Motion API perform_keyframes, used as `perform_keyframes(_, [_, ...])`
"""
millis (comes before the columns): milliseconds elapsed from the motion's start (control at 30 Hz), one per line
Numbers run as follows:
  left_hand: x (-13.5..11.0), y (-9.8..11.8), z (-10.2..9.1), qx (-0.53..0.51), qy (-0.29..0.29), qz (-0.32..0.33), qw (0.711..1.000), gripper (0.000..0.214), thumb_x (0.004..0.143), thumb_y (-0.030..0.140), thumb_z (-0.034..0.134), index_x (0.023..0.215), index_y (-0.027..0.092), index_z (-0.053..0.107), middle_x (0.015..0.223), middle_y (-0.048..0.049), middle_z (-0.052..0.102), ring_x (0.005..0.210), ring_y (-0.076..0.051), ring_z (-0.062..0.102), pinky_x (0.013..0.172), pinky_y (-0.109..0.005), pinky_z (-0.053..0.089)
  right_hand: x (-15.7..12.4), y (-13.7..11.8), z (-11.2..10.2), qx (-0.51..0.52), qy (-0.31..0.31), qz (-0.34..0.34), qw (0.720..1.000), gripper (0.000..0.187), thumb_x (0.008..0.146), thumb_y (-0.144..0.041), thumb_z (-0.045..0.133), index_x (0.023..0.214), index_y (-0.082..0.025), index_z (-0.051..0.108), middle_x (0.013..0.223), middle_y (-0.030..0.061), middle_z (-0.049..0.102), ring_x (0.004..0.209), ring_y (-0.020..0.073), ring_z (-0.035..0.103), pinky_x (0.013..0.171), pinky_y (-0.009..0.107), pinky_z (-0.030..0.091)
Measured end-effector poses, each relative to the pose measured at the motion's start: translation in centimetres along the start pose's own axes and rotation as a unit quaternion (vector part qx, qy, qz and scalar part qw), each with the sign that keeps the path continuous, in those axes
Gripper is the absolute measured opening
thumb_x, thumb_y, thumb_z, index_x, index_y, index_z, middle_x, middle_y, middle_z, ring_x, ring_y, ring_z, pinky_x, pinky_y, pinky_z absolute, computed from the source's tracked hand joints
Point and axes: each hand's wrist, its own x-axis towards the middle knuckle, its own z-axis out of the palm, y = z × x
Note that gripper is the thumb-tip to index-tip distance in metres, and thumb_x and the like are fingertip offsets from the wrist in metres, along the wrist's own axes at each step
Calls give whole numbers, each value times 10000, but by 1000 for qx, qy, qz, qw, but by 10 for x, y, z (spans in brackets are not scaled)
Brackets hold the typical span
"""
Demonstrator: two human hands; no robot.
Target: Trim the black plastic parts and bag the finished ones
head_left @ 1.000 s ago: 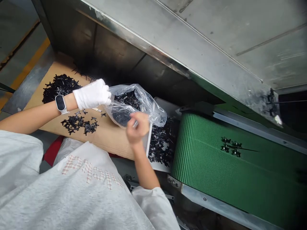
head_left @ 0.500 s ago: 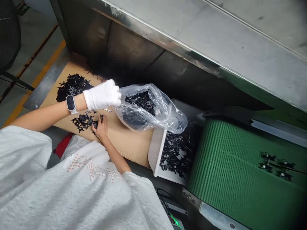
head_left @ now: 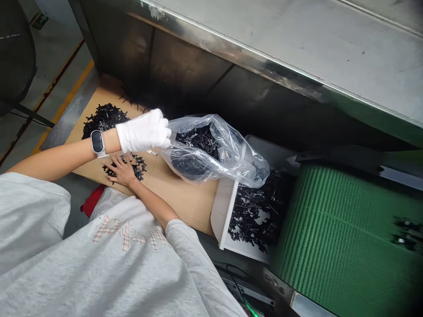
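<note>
My left hand (head_left: 148, 131), in a white glove with a watch on the wrist, is closed on the left rim of a clear plastic bag (head_left: 244, 174). The bag's mouth gapes, and many small black plastic parts (head_left: 200, 143) lie inside it. My bare right hand (head_left: 121, 171) rests palm down, fingers spread, on a small pile of the same black parts (head_left: 138, 165) and covers much of it. Beyond my left wrist a larger heap of black parts (head_left: 104, 118) sits on the brown cardboard (head_left: 178, 200).
A white tray (head_left: 228, 215) of black parts stands right of the cardboard, partly under the bag. Further right is a green conveyor belt (head_left: 337, 237) carrying dark pieces (head_left: 408, 233). A metal machine housing (head_left: 280, 72) overhangs the back. A small label (head_left: 151, 152) lies near my glove.
My right hand has slid left from the small pile's right edge onto its middle, fingers now spread wide. My left hand keeps its hold on the bag. The view has shifted slightly.
</note>
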Motion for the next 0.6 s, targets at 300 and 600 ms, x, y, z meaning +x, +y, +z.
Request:
perform_keyframes(300, [3, 1, -1, 27, -19, 6, 999, 246, 815, 51, 457, 730, 167, 657, 703, -48, 625, 611, -188, 547, 564, -358, 310, -15, -8, 6, 11, 14, 54, 998, 506, 1004, -320, 344, 1466, -119, 398, 1571, 226, 294, 1455, 334, 303, 1170, 554, 221])
perform_keyframes(600, [4, 1, -3, 8, -2, -20, 1000, 283, 852, 62, 416, 701, 156, 636, 675, -39, 605, 610, -179, 532, 588, -364, 310, -12, -17, 22, 18, 9, -3, 1000, 456, 981, -247, 418, 1418, -119, 457, 1550, 210, 349, 1439, 286, 348, 1172, 531, 260])
